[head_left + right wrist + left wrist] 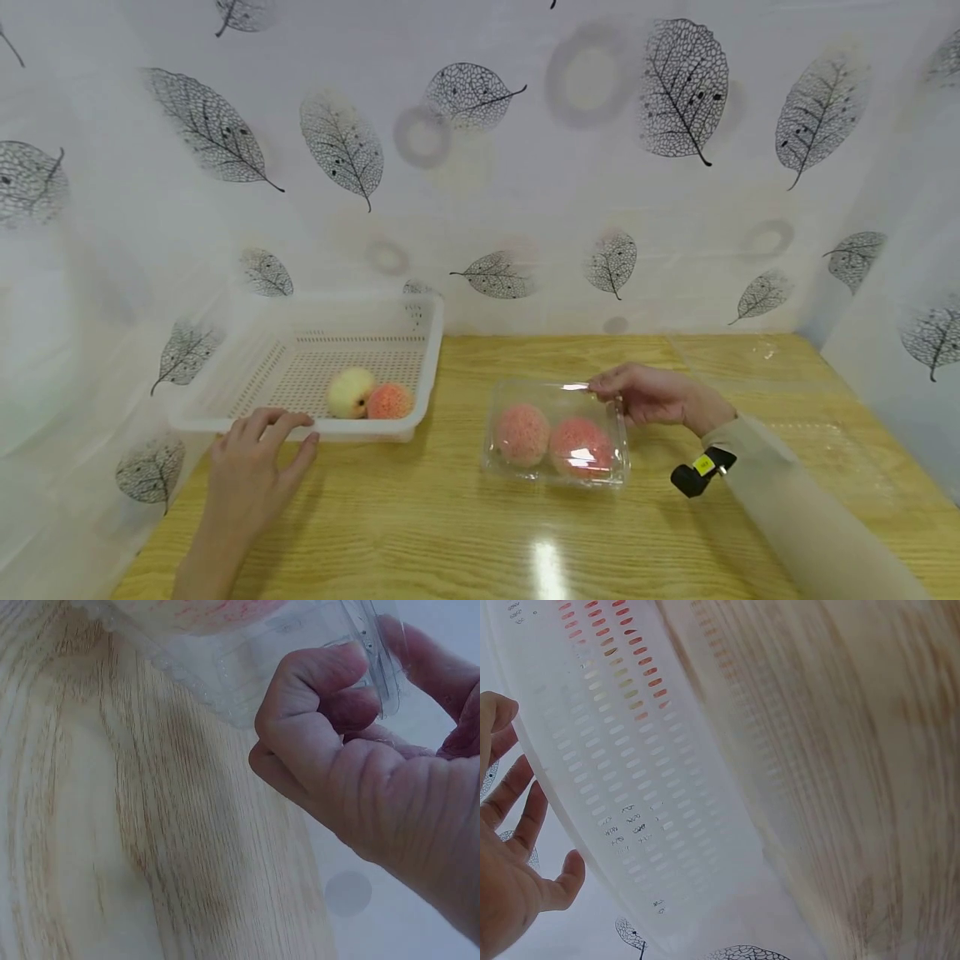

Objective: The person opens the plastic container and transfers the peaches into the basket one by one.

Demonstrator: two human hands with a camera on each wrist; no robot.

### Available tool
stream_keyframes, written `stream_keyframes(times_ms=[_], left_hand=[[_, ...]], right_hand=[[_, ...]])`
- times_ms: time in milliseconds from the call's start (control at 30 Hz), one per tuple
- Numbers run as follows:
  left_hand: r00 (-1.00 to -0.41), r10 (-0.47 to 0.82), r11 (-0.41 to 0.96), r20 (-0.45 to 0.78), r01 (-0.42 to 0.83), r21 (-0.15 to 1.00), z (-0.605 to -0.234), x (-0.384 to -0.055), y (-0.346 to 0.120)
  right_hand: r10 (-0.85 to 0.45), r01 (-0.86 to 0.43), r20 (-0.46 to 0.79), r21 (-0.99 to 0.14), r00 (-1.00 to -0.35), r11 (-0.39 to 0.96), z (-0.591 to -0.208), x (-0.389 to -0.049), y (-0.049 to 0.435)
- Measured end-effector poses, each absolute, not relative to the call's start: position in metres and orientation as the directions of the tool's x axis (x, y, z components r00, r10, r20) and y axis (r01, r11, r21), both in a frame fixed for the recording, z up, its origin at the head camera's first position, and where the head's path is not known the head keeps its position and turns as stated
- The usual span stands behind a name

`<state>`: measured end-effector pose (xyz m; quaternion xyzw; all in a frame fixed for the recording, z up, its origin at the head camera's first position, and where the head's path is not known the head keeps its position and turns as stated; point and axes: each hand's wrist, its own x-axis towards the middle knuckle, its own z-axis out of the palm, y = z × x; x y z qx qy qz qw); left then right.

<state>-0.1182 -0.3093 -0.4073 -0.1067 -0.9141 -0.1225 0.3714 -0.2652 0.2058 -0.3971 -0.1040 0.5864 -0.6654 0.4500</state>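
My right hand (651,395) pinches the upper right edge of a clear plastic clamshell box (553,396) between thumb and fingers. Inside the box lie two round pink-red fruits (522,435), side by side. In the right wrist view, the thumb and curled fingers (315,712) close on the stacked plastic edges. My left hand (258,458) rests with relaxed, spread fingers on the near rim of a white perforated plastic basket (330,427). In the left wrist view, its fingertips (526,769) touch that rim. A pale yellow fruit (349,392) and a red one (390,402) sit in the basket.
A wooden table (420,525) lies under everything. A transparent plastic piece (825,450) lies at the right, behind the right forearm. White leaf-printed sheeting (510,200) encloses the back and sides. A small black device (702,472) is worn on the right wrist.
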Motion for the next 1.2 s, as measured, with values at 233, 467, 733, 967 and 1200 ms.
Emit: stream_keyframes(times_ms=[233,467,733,967,1200], left_hand=[[-0.721,0.095,0.945,0.686,0.282,0.165,-0.408,-0.117,-0.309],[-0.724,0.100,0.942,0.682,0.289,0.169,-0.407,-0.117,-0.308],[-0.728,0.106,0.946,0.677,0.284,0.158,-0.404,-0.117,-0.307],[-0.700,0.197,0.923,0.686,0.368,0.111,-0.399,-0.118,-0.292],[-0.698,0.286,0.808,0.657,0.544,0.226,-0.396,-0.115,-0.256]], right_hand=[[-0.731,0.476,-0.396,-0.873,-0.556,0.111,-0.402,-0.272,0.208],[-0.664,0.439,-0.429,-0.883,-0.612,0.166,-0.405,-0.270,0.209],[-0.501,0.270,-0.398,-0.912,-0.769,0.310,-0.406,-0.255,0.204],[-0.430,0.039,-0.254,-0.893,-0.867,0.448,-0.395,-0.231,0.200],[-0.344,-0.231,0.012,-0.764,-0.939,0.603,-0.385,-0.201,0.187]])
